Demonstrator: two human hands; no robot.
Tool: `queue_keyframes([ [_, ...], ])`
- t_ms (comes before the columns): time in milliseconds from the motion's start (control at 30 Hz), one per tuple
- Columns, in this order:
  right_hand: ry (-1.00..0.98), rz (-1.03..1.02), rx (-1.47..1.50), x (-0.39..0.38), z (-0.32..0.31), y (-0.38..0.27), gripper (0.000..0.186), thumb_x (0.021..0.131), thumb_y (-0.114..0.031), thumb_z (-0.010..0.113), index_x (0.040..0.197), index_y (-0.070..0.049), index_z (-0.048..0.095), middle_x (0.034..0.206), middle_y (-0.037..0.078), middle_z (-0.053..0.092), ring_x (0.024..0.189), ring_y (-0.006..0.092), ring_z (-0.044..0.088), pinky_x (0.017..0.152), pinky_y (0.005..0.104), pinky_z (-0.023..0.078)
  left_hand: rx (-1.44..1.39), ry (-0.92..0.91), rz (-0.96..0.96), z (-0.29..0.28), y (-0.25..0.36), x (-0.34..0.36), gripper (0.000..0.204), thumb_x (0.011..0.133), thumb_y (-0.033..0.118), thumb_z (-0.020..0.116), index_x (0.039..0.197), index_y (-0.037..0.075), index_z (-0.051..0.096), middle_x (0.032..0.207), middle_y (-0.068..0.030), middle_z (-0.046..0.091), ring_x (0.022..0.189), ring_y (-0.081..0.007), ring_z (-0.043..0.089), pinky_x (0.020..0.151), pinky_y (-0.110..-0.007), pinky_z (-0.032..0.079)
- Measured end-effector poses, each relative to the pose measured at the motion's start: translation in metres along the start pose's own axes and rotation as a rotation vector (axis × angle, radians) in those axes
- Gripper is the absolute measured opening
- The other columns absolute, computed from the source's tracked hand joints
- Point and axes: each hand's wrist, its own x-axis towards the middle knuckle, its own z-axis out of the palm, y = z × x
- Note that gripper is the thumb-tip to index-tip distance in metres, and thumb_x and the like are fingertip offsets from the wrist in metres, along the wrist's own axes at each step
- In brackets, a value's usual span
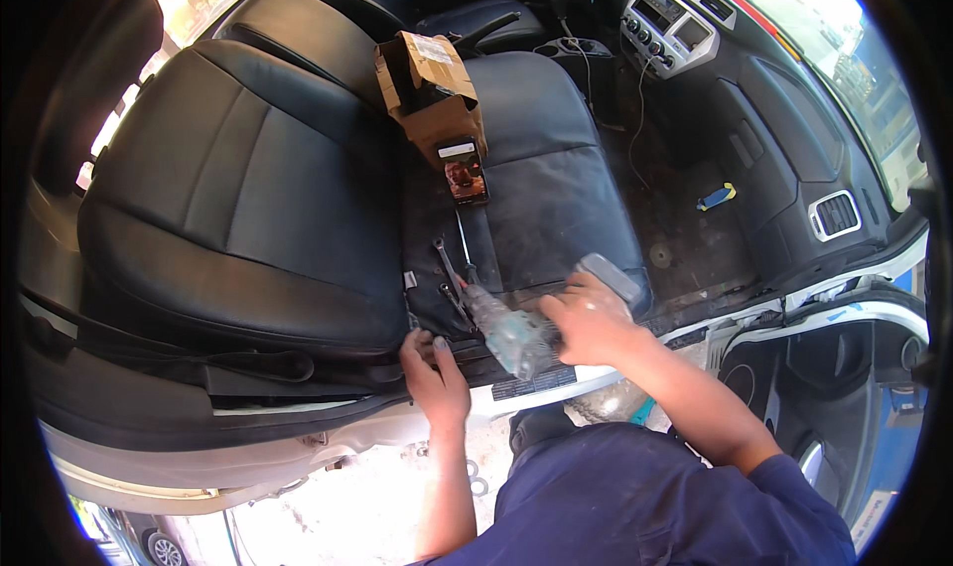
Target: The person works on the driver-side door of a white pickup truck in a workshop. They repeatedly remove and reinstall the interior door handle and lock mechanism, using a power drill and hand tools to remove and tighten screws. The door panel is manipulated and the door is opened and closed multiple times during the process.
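My right hand (586, 323) is wrapped round the handle of a worn grey-green cordless impact wrench (511, 338), its battery pack sticking out past my fingers. The tool's front end points left and away from me, over the edge of the black seat. My left hand (435, 372) is at the seat's lower side edge, fingertips curled together; whatever they hold, if anything, is too small to make out. Just beyond the wrench, a ratchet spanner (447, 263) and a screwdriver (465, 238) lie on the seat cushion.
An open cardboard box (437, 94) stands on the seat with a phone (465, 177) leaning against it. A blue and yellow object (717, 198) lies on the vehicle's floor. A white cable (635, 119) hangs from the dashboard. The door sill (546, 387) runs before me.
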Motion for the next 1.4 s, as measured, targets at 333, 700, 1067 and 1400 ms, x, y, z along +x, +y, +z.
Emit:
queue_keyframes([
  [333, 0.482, 0.636, 0.498, -0.168, 0.000, 0.028, 0.046, 0.077, -0.019, 0.091, 0.118, -0.003, 0.079, 0.107, 0.025, 0.080, 0.106, 0.0497, 0.075, 0.093, 0.0534, 0.060, 0.876, -0.358, -0.165, 0.072, 0.050, 0.098, 0.098, 0.101, 0.074, 0.069, 0.143, -0.013, 0.054, 0.128, -0.0318, 0.079, 0.124, -0.0462, 0.076, 0.106, -0.052, 0.060],
  [700, 0.377, 0.905, 0.629, -0.242, 0.043, 0.013, 0.037, 0.084, -0.019, 0.089, 0.114, 0.001, 0.077, 0.098, 0.027, 0.081, 0.100, 0.0466, 0.080, 0.087, 0.0495, 0.062, 0.832, -0.411, -0.128, 0.103, -0.004, 0.139, 0.064, 0.097, 0.028, 0.074, 0.141, -0.014, 0.054, 0.132, -0.0340, 0.076, 0.124, -0.0480, 0.075, 0.109, -0.051, 0.059],
  [1067, 0.845, 0.818, 1.562, -0.192, 0.032, 0.009, 0.035, 0.103, -0.027, 0.078, 0.122, -0.004, 0.060, 0.091, 0.007, 0.063, 0.086, 0.0222, 0.065, 0.088, 0.0429, 0.056, -0.161, -0.914, 0.141, 0.096, 0.157, -0.030, 0.053, 0.101, 0.012, 0.062, 0.152, 0.000, 0.055, 0.128, -0.0305, 0.069, 0.119, -0.0473, 0.072, 0.103, -0.054, 0.056],
  [1400, 1.247, 0.941, 1.880, -0.241, 0.068, 0.011, 0.062, 0.110, -0.045, 0.075, 0.152, -0.003, 0.060, 0.138, 0.010, 0.072, 0.127, 0.0225, 0.069, 0.111, 0.0404, 0.057, 0.038, -1.212, 0.765, 0.197, 0.185, -0.139, 0.069, 0.099, 0.010, 0.067, 0.161, -0.014, 0.050, 0.123, -0.0244, 0.068, 0.115, -0.0421, 0.068, 0.100, -0.049, 0.058],
])
